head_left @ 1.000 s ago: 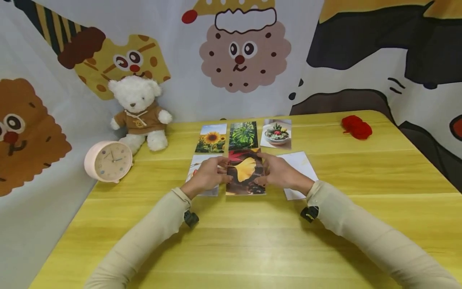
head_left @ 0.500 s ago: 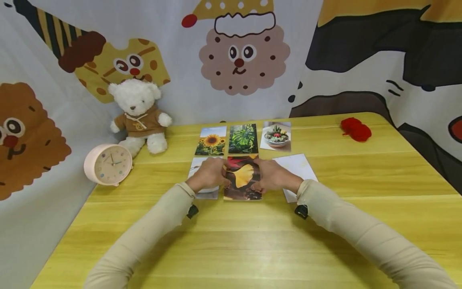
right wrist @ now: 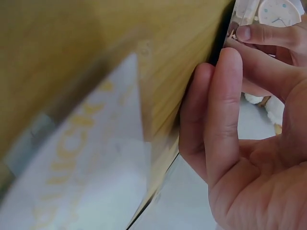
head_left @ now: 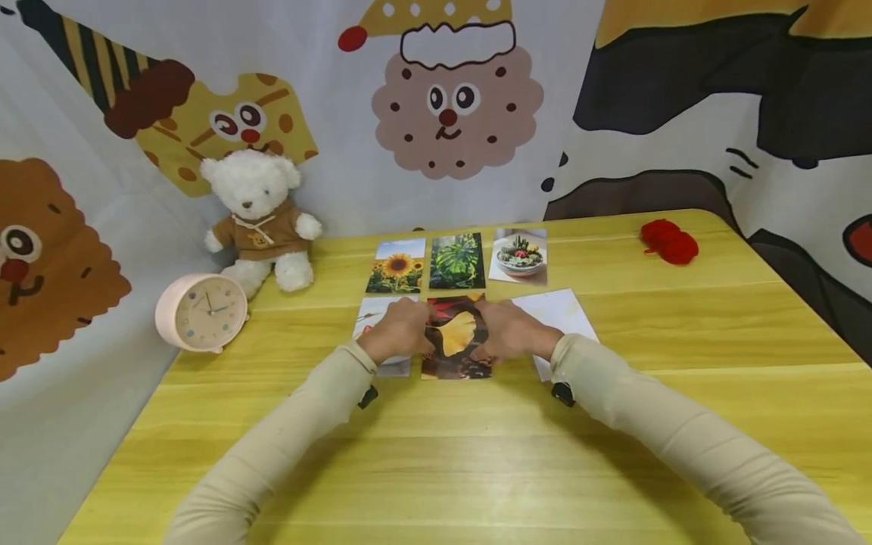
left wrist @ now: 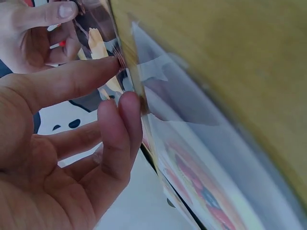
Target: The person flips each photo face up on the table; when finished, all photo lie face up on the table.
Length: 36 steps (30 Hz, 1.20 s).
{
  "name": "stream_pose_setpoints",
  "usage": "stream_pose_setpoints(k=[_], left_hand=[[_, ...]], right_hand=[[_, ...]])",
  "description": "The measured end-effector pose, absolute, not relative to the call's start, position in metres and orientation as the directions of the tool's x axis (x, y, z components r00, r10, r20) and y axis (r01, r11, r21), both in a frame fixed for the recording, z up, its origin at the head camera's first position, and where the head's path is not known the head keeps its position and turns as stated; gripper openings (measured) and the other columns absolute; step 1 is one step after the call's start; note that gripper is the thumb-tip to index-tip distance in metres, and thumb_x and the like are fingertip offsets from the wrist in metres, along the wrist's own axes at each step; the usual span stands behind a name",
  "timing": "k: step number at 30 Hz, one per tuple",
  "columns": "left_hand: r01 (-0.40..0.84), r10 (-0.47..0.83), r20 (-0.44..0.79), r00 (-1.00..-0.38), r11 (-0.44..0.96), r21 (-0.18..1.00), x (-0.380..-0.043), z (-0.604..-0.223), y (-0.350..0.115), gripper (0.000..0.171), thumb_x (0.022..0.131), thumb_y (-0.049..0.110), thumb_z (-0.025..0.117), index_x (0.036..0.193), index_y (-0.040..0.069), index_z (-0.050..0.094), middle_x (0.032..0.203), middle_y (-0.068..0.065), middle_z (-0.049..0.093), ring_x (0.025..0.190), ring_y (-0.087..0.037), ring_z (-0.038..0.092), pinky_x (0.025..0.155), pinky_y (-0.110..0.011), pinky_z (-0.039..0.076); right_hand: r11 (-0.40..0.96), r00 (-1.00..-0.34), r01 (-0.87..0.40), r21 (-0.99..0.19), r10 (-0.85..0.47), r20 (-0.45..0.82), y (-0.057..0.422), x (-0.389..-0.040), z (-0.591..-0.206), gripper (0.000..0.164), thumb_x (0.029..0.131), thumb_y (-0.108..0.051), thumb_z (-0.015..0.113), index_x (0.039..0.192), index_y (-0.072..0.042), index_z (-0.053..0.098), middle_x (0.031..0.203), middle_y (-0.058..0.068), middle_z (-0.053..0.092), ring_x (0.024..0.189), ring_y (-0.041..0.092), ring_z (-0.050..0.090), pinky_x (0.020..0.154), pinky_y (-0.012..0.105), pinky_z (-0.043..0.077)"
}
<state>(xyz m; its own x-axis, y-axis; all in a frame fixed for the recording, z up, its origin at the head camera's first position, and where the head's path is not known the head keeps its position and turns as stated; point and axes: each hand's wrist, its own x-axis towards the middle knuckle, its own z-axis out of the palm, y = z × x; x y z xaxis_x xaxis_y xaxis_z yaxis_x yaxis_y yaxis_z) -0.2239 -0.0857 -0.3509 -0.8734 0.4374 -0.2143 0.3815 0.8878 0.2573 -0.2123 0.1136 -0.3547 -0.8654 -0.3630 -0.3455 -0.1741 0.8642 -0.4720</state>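
Note:
A photo card with a yellow ginkgo leaf (head_left: 456,334) lies in the middle of the front row on the table. My left hand (head_left: 397,331) grips its left edge between thumb and fingers, over part of a pale card (head_left: 391,369). From the other side my right hand (head_left: 512,330) holds the right edge, partly covering a white card (head_left: 562,312). In the left wrist view the thumb meets the ginkgo card's edge (left wrist: 98,28). The right wrist view shows yellow lettering on the white card (right wrist: 96,158), apart from the fingers.
Behind lie a sunflower card (head_left: 397,265), a green leaf card (head_left: 457,261) and a cactus bowl card (head_left: 518,256). A pink clock (head_left: 211,312) and a white teddy bear (head_left: 262,227) stand at left. Red yarn (head_left: 670,241) sits at back right.
The ginkgo card has come slightly toward me and left, off the lower edge of the green leaf card. Both hands moved with it, and the right hand shifted inward.

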Motion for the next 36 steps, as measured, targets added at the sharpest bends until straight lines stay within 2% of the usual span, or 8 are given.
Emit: stream_pose_setpoints(k=[4,8,12,16,23,27,32,36], left_hand=[[0.375,0.429,-0.219,-0.876,0.893,0.251,-0.223,-0.351,-0.087,0.053,0.083,0.021,0.084,0.130,0.006,0.066,0.079,-0.006,0.074,0.071,-0.022,0.062,0.090,-0.046,0.055],[0.381,0.436,-0.220,-0.873,0.890,0.250,-0.222,-0.350,-0.089,0.052,0.084,0.023,0.083,0.131,0.007,0.065,0.069,-0.004,0.069,0.074,-0.023,0.062,0.092,-0.047,0.054],[0.390,0.443,-0.216,-0.870,0.887,0.247,-0.222,-0.348,-0.090,0.049,0.085,0.022,0.082,0.129,0.007,0.066,0.076,-0.003,0.071,0.085,-0.026,0.065,0.096,-0.049,0.052],[0.380,0.436,-0.208,-0.876,0.887,0.262,-0.221,-0.342,-0.090,0.049,0.086,0.024,0.081,0.129,0.006,0.066,0.080,-0.005,0.073,0.075,-0.021,0.064,0.091,-0.046,0.054],[0.393,0.466,-0.109,-0.878,0.833,0.390,-0.220,-0.327,-0.080,0.039,0.093,0.026,0.072,0.126,0.006,0.067,0.097,-0.006,0.075,0.077,-0.016,0.067,0.074,-0.035,0.057],[0.379,0.561,-0.140,-0.816,0.702,0.602,-0.220,-0.329,-0.066,0.036,0.098,0.024,0.066,0.130,0.008,0.065,0.111,-0.007,0.074,0.095,-0.018,0.070,0.081,-0.032,0.058],[0.029,0.711,-0.281,-0.645,0.390,0.920,-0.217,-0.338,-0.046,0.049,0.103,0.019,0.057,0.148,0.006,0.046,0.142,-0.018,0.056,0.131,-0.033,0.057,0.110,-0.040,0.050],[-0.288,0.769,-0.326,-0.550,0.191,0.938,-0.215,-0.342,-0.035,0.059,0.104,0.010,0.050,0.157,0.001,0.026,0.158,-0.026,0.035,0.143,-0.043,0.042,0.120,-0.046,0.039]], right_hand=[[0.874,-0.864,-0.182,-0.451,-0.361,-0.351,0.114,-0.213,-0.354,0.099,0.085,-0.029,0.082,0.159,-0.004,0.022,0.146,0.028,0.052,0.053,0.012,0.068,0.064,0.024,0.058],[0.881,-0.858,-0.201,-0.427,-0.369,-0.357,0.115,-0.213,-0.355,0.096,0.087,-0.031,0.080,0.159,-0.003,0.024,0.138,0.028,0.060,0.052,0.013,0.068,0.057,0.024,0.057],[0.880,-0.847,-0.239,-0.410,-0.396,-0.356,0.116,-0.214,-0.355,0.093,0.089,-0.033,0.078,0.158,-0.001,0.025,0.110,0.020,0.074,0.051,0.012,0.068,0.058,0.023,0.057],[0.849,-0.832,-0.257,-0.462,-0.437,-0.341,0.118,-0.213,-0.355,0.089,0.093,-0.035,0.073,0.159,-0.003,0.024,0.078,0.009,0.075,0.051,0.015,0.068,0.055,0.026,0.057],[0.765,-0.805,-0.313,-0.563,-0.528,-0.270,0.133,-0.201,-0.343,0.080,0.100,-0.040,0.060,0.160,-0.006,0.020,0.077,0.009,0.071,0.053,0.017,0.063,0.051,0.028,0.049],[0.752,-0.808,-0.369,-0.546,-0.550,-0.211,0.149,-0.193,-0.332,0.070,0.102,-0.037,0.058,0.157,-0.005,0.029,0.086,0.004,0.070,0.063,0.012,0.062,0.061,0.028,0.051],[0.778,-0.853,-0.393,-0.490,-0.508,-0.123,0.179,-0.187,-0.326,0.060,0.100,-0.033,0.060,0.148,0.000,0.044,0.101,0.010,0.071,0.084,0.017,0.066,0.073,0.035,0.055],[0.813,-0.904,-0.320,-0.486,-0.415,-0.100,0.204,-0.184,-0.327,0.070,0.099,-0.035,0.062,0.151,0.004,0.036,0.125,0.025,0.064,0.108,0.034,0.066,0.089,0.049,0.056]])
